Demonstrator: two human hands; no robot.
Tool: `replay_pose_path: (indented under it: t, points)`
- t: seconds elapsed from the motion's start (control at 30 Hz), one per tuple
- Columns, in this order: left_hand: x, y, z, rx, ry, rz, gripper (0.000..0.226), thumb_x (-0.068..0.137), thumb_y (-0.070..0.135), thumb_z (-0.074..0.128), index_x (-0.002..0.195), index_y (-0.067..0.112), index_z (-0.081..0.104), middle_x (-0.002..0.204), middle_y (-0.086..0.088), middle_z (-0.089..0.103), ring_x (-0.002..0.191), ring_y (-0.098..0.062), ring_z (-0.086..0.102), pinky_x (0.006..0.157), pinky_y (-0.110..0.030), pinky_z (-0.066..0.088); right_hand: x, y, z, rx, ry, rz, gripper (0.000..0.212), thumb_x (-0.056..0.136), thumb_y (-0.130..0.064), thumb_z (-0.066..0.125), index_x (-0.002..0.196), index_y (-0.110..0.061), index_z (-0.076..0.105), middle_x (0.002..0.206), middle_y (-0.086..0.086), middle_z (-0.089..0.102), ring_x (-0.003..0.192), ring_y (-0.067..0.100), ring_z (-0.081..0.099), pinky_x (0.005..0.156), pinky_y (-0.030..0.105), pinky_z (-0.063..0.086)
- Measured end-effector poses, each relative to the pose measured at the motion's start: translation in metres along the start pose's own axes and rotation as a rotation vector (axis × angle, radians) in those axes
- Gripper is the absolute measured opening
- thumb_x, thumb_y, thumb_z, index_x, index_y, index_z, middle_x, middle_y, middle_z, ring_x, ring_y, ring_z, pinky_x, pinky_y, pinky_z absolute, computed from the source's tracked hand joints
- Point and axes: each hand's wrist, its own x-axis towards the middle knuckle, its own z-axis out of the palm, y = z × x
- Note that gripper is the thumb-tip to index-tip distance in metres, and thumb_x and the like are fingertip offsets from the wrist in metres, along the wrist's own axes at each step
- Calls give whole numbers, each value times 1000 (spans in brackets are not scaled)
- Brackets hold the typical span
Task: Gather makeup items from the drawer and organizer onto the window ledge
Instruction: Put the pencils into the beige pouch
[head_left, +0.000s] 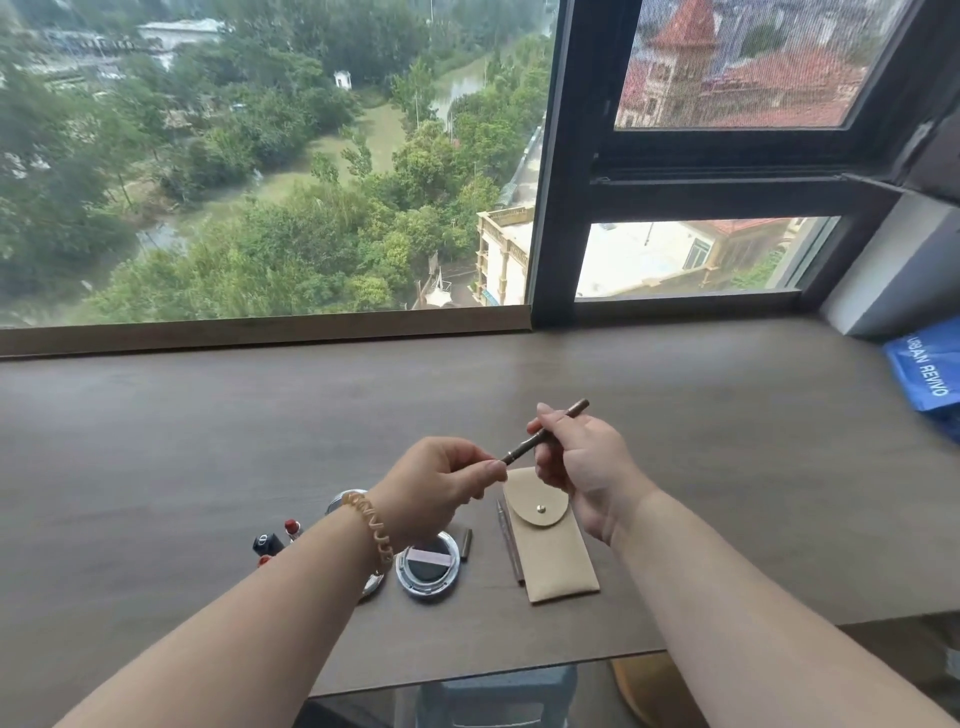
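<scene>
Head view, looking down at a brown wood window ledge (156, 441) w/ both bare forearms reaching in from the bottom edge.

Far left of the cluster, partly hidden behind the left forearm: a black lipstick tube (267, 544) and a red lipstick (293, 527), side by side, touching or nearly so; can't tell which. A beaded bracelet (373, 527) sits on the left wrist. Next, a round silver compact (427, 567) lies open on the ledge, dark inside w/ a pale strip across it; a second round silver rim peeks out behind the wrist. Just right of the compact, a short dark cap (466, 544) lies on the wood.

Left hand (441, 480) is above the compact, thumb and forefinger pinched together on the lower tip of a thin brown makeup pencil (545, 431). The pencil slants up to the right, held in the air over the ledge. Right hand (582, 462) has its fingers curled around the pencil's mid-section, upper end sticking out past the fingertips.

Below the hands, a slim pencil (509, 543) lies beside a beige snap pouch (553, 540), along its left edge. Far right, a blue bag (924, 369) w/ white lettering rests by the wall corner.
</scene>
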Motion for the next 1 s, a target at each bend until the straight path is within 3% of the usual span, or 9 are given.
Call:
replay_pose_path:
  t: [0.07, 0.17, 0.33, 0.5, 0.57, 0.67, 0.8, 0.9, 1.0]
  points:
    - [-1, -1, -2, 90, -56, -19, 20, 89, 29, 60, 74, 20, 71, 54, 11, 54, 52, -5, 45, 55, -19, 39, 4, 2, -2, 29, 70, 23, 27, 94, -23, 52, 70, -11, 55, 39, -2, 44, 35, 9, 36, 40, 20, 31]
    - [-14, -26, -17, 242, -127, -101, 30, 91, 29, 58, 63, 24, 66, 52, 9, 53, 49, -5, 45, 54, -19, 39, 23, -14, -46, 316, 385, 88, 29, 95, -27, 47, 68, -16, 50, 32, -7, 35, 28, 8, 29, 44, 19, 26]
    - [-50, -74, -54, -229, 215, -300, 26, 93, 14, 55, 73, 4, 68, 52, 1, 56, 53, -14, 45, 50, -18, 39, 26, -35, -136, 191, 545, -118, 29, 96, -34, 46, 72, -22, 54, 34, -9, 49, 34, 4, 44, 48, 22, 32]
    - [-33, -65, -27, -239, 297, -388, 2, 79, -1, 66, 78, 0, 66, 65, -13, 65, 54, -19, 51, 45, -18, 42, 23, 16, -98, -181, 322, -241, 9, 90, -16, 58, 91, -23, 63, 83, 0, 67, 80, 11, 59, 68, 19, 42]
    - [-24, -66, -10, -140, 245, -423, 15, 65, 6, 71, 80, 3, 68, 72, -16, 67, 58, -20, 57, 56, -25, 53, 23, 48, -76, -406, 154, -226, 19, 85, -18, 64, 104, -23, 63, 101, 0, 66, 97, 11, 60, 80, 20, 44]
    - [-16, -71, 19, 155, 183, -425, 9, 74, 15, 68, 82, 14, 72, 71, -5, 67, 66, -16, 59, 66, -25, 48, 20, 88, -55, -970, -30, -325, 51, 74, -41, 64, 123, -27, 58, 114, 0, 65, 112, 17, 55, 95, 36, 43]
    - [-5, -83, 55, 362, 184, -399, 14, 77, 23, 65, 85, 13, 72, 77, -3, 68, 76, -19, 62, 74, -29, 51, 15, 119, -37, -1449, -247, -489, 67, 81, -48, 56, 142, -30, 36, 142, -4, 47, 137, 18, 29, 109, 38, 20]
    - [4, -99, 71, 518, 207, -391, 24, 80, 32, 62, 97, 18, 70, 96, -1, 72, 94, -20, 64, 82, -28, 49, 20, 137, -27, -1605, -297, -574, 64, 87, -41, 50, 144, -27, 27, 148, -5, 38, 143, 17, 16, 112, 42, 10]
    - [12, -111, 81, 682, 271, -342, 26, 86, 36, 52, 101, 18, 65, 101, -4, 70, 98, -25, 63, 80, -31, 46, 30, 155, -20, -1717, -305, -565, 64, 78, -39, 57, 137, -22, 40, 138, 1, 52, 140, 24, 28, 107, 45, 8]
